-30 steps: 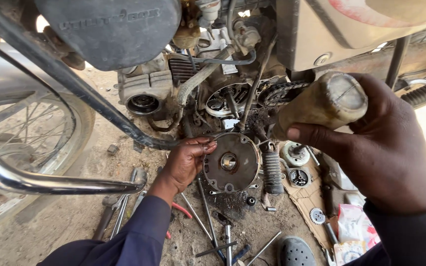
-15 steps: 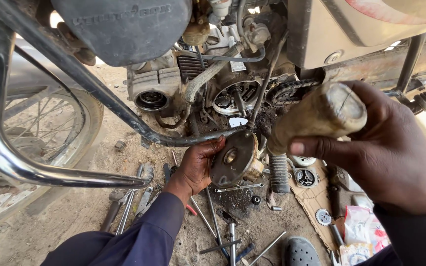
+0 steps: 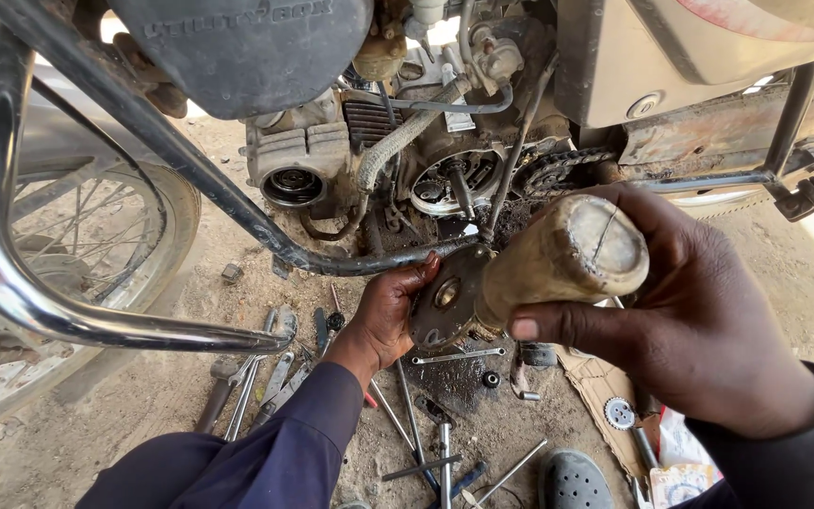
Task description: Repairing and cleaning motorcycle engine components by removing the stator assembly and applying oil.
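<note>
Head view, looking down at a motorcycle engine [image 3: 445, 179] with its side cover off, the machine standing on bare sandy ground [image 3: 77, 424]. Left hand [image 3: 390, 316]: fingers curled and clamped on the left edge of a round, dark metal engine part [image 3: 445, 306], a disc with a small bright hub at its centre. The disc is held tilted, face toward the camera, just below the frame tube [image 3: 190, 179] and in front of the open engine side; whether it touches the engine cannot be told. Right hand [image 3: 699, 330]: closed around a thick, pale wooden handle [image 3: 567, 259], thumb underneath, fingers wrapped over the top. The butt end of the handle points at the camera; its far end sits at the right edge of the disc, and the working head is hidden behind the handle. Above the disc the drive chain [image 3: 558, 170] and an open circular housing show. On the ground below the hands lie scattered spanners and rods [image 3: 266, 377], a patch of dark oil [image 3: 454, 377], a small toothed gear [image 3: 620, 413] on a piece of cardboard [image 3: 600, 386], and a grey sandal [image 3: 572, 481]. Spoked front wheel [image 3: 58, 254] at left, behind a chromed guard bar [image 3: 11, 283].
</note>
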